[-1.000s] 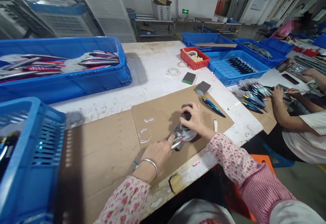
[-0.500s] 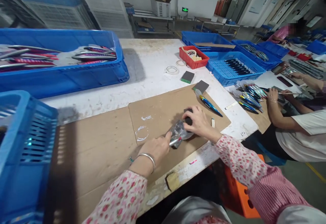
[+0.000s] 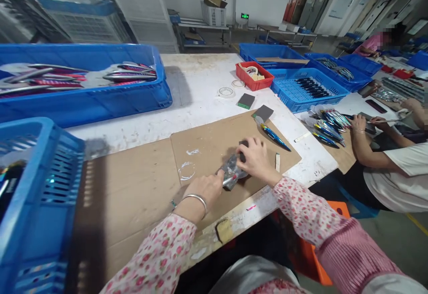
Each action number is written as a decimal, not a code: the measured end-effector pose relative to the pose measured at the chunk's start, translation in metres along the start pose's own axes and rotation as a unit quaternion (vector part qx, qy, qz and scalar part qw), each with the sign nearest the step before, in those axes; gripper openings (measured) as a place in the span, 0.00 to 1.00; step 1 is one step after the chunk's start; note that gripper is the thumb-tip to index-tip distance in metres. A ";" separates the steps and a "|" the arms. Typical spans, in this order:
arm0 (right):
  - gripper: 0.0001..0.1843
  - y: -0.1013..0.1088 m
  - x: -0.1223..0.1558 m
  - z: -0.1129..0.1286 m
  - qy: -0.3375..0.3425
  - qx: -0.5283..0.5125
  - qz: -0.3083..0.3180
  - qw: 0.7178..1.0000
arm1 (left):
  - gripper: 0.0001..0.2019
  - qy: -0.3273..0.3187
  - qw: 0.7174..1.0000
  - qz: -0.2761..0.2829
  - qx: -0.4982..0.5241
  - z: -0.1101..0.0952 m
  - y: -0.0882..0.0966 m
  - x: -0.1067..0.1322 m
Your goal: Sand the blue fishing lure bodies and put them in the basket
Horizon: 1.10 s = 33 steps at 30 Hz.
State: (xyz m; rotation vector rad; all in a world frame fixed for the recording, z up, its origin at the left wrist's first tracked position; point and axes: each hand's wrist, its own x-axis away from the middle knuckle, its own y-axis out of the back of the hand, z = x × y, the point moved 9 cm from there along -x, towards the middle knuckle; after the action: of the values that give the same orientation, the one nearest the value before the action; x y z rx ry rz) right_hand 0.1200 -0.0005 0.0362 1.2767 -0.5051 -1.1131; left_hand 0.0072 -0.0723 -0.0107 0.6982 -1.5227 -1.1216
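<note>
My left hand [image 3: 205, 189], with a bangle at its wrist, is closed on a silver fishing lure [image 3: 230, 180] with a red spot. A clear plastic piece lies around the lure's far end. Beneath the lure is a dark block [image 3: 228, 188], low over the cardboard sheet [image 3: 197, 151]. The fingers of my right hand [image 3: 256, 158] are curled round a dark sanding block [image 3: 243, 147], pressed close against the lure's end. My fingers hide part of both things. Beyond my right hand lies a blue and yellow fishing lure [image 3: 274, 137], its clear end resting by a grey sanding block [image 3: 263, 113].
Blue crates of lures stand at the left [image 3: 117, 97] and at the back right [image 3: 301, 102]. A red tray [image 3: 256, 80], a tape roll [image 3: 226, 92] and another sanding block [image 3: 246, 101] lie behind the cardboard. A co-worker's hand [image 3: 358, 124] is near a pile of lures [image 3: 329, 126].
My right hand with the sanding block has shifted slightly left, closer to my left hand. The view has tilted a little. Both hands keep their hold.
</note>
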 end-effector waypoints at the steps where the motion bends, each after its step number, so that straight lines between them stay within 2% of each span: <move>1: 0.10 0.000 -0.001 0.006 0.005 -0.002 -0.012 1.000 | 0.15 0.002 1.000 -0.001 -0.001 0.000 -0.001 0.000; 4: 0.11 0.000 -0.004 0.013 0.026 -0.025 -0.024 0.999 | 0.15 0.003 1.000 -0.008 -0.007 0.000 0.000 -0.001; 9: 0.09 -0.004 -0.002 -0.004 0.017 -0.026 0.037 0.999 | 0.16 -0.005 1.000 -0.010 -0.010 -0.003 0.002 0.000; 15: 0.10 -0.006 -0.006 0.018 0.044 -0.039 -0.001 0.998 | 0.15 0.013 1.000 -0.004 -0.010 -0.001 0.002 0.001; 17: 0.10 -0.006 -0.003 0.013 0.046 -0.050 0.002 0.998 | 0.15 0.012 1.000 -0.002 -0.007 0.000 0.003 0.000; 20: 0.11 -0.004 0.001 0.001 0.013 -0.055 -0.012 0.998 | 0.15 0.006 1.000 0.001 -0.002 0.002 0.003 -0.002; 22: 0.10 -0.003 0.002 0.002 0.005 -0.059 -0.029 0.998 | 0.16 0.005 1.000 0.000 -0.001 0.003 0.003 -0.002; 26: 0.11 -0.005 0.002 0.007 0.041 -0.080 -0.030 0.996 | 0.16 0.005 1.000 -0.008 0.002 0.003 0.005 0.000; 30: 0.10 -0.003 0.004 -0.004 0.008 -0.055 -0.029 0.998 | 0.16 0.007 1.000 -0.007 0.006 0.003 0.005 0.001; 33: 0.10 -0.003 0.003 0.008 0.005 -0.044 -0.042 0.998 | 0.16 0.013 1.000 0.003 0.007 0.003 0.004 0.000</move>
State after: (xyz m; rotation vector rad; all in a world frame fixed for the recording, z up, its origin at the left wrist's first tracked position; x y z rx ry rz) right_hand 0.1132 -0.0064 0.0347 1.2358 -0.3925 -1.1859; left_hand 0.0051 -0.0701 -0.0075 0.7151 -1.5102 -1.0941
